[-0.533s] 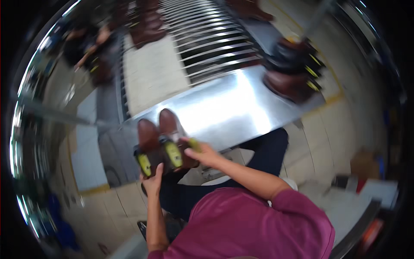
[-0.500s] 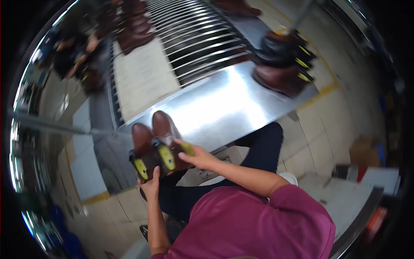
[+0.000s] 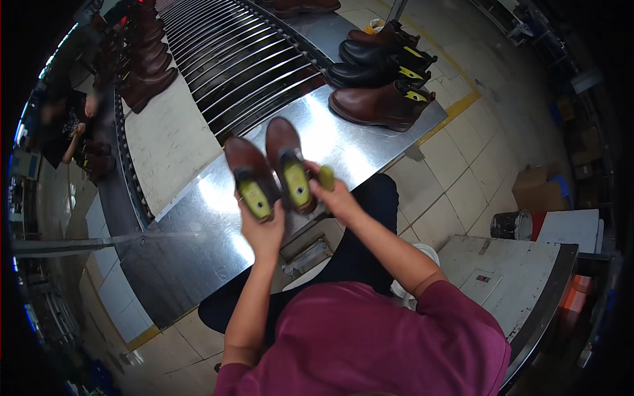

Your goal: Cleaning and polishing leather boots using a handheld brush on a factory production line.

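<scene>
Two brown leather boots sit side by side on yellow-green lasts over the shiny steel table. My left hand grips the heel of the left boot. My right hand holds the right boot at its heel, fingers around a yellow-green last piece. Both boots point away from me, toes toward the roller conveyor.
Brown and black boots with yellow-green lasts stand at the table's right end. More brown boots line the conveyor's left side, where another person's arm shows. A grey bench, dark can and cardboard box are on my right.
The view has shifted, so the two boots now appear higher and more central. My hands keep their hold at the heels; the pair seems lifted slightly toward me.
</scene>
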`<state>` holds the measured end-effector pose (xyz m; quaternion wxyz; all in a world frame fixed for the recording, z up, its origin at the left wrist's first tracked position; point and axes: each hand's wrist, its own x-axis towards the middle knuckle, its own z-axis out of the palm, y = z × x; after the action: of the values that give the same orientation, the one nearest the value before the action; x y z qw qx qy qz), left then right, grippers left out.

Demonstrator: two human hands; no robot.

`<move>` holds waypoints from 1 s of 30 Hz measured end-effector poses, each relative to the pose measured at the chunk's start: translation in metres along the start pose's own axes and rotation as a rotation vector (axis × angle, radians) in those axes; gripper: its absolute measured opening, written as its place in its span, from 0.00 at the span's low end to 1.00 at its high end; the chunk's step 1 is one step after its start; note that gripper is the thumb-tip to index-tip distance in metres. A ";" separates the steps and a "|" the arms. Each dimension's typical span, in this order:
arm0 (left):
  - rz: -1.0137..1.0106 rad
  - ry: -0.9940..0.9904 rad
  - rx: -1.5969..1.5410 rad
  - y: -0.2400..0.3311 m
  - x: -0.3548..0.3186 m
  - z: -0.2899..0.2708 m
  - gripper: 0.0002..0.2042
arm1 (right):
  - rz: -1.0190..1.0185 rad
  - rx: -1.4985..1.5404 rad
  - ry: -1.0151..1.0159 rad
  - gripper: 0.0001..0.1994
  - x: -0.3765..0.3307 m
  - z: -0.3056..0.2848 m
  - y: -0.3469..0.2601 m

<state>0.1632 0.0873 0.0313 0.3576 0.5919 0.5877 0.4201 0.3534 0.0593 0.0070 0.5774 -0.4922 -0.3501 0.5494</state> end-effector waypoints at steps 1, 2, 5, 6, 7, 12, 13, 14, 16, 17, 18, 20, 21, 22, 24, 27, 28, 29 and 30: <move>-0.025 -0.035 -0.002 0.013 0.005 0.014 0.45 | -0.013 0.086 0.028 0.29 0.005 -0.009 -0.010; 0.050 -0.015 0.111 0.013 0.011 0.026 0.47 | -0.007 0.063 0.041 0.29 0.012 -0.022 -0.016; 0.039 -0.014 0.061 0.008 0.018 0.037 0.48 | 0.029 0.013 0.115 0.27 0.023 -0.046 -0.010; 0.079 -0.062 0.030 0.001 0.019 0.031 0.50 | 0.088 -0.035 0.158 0.25 0.021 -0.051 -0.013; 0.077 -0.061 0.024 -0.007 0.016 0.023 0.50 | 0.147 -0.083 0.199 0.24 0.019 -0.055 -0.015; 0.221 -0.237 0.045 -0.071 -0.021 -0.028 0.21 | 0.054 -0.024 0.482 0.19 -0.015 -0.068 -0.024; 0.161 -0.320 0.037 -0.077 -0.030 -0.038 0.17 | -0.001 -0.275 0.457 0.19 -0.025 -0.058 -0.035; 0.115 -0.448 -0.071 -0.067 -0.038 -0.039 0.16 | -0.054 -0.525 0.434 0.21 -0.039 -0.047 -0.043; -0.011 -0.695 -0.239 -0.019 -0.051 -0.026 0.13 | -0.015 -0.530 0.288 0.24 -0.059 -0.014 -0.039; -0.007 -0.708 -0.244 -0.014 -0.057 -0.016 0.13 | 0.055 -0.653 0.166 0.26 -0.068 -0.002 -0.034; 0.060 -0.703 -0.237 -0.012 -0.063 -0.006 0.16 | 0.086 -0.811 -0.023 0.28 -0.073 0.009 -0.036; -0.012 -0.893 -0.395 -0.038 -0.063 0.005 0.25 | 0.132 -0.593 -0.163 0.21 -0.082 0.023 -0.035; -0.007 -0.908 -0.396 -0.031 -0.059 -0.001 0.25 | 0.192 -0.474 -0.252 0.18 -0.083 0.019 -0.047; -0.170 -0.853 -0.403 -0.022 -0.056 -0.010 0.23 | -0.010 -0.563 -0.176 0.15 -0.077 0.007 -0.063; -0.317 -0.651 -0.436 -0.024 -0.056 -0.028 0.18 | -0.388 -0.910 0.096 0.12 -0.055 -0.047 -0.087; -0.302 -0.226 -0.400 -0.042 -0.045 -0.052 0.12 | -0.587 -1.130 0.638 0.14 -0.007 -0.128 -0.140; -0.269 -0.102 -0.341 -0.048 -0.031 -0.056 0.12 | -0.695 -1.336 0.610 0.16 0.008 -0.151 -0.158; -0.240 0.023 -0.283 -0.057 -0.015 -0.061 0.12 | -0.800 -1.545 0.570 0.18 0.021 -0.164 -0.173; -0.150 0.089 -0.193 -0.070 0.002 -0.068 0.12 | -0.798 -1.547 0.567 0.18 0.032 -0.169 -0.186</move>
<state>0.0734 0.0878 -0.0058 0.4169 0.4899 0.6023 0.4726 0.5717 0.0762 0.1341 0.2981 -0.7007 -0.6097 -0.2200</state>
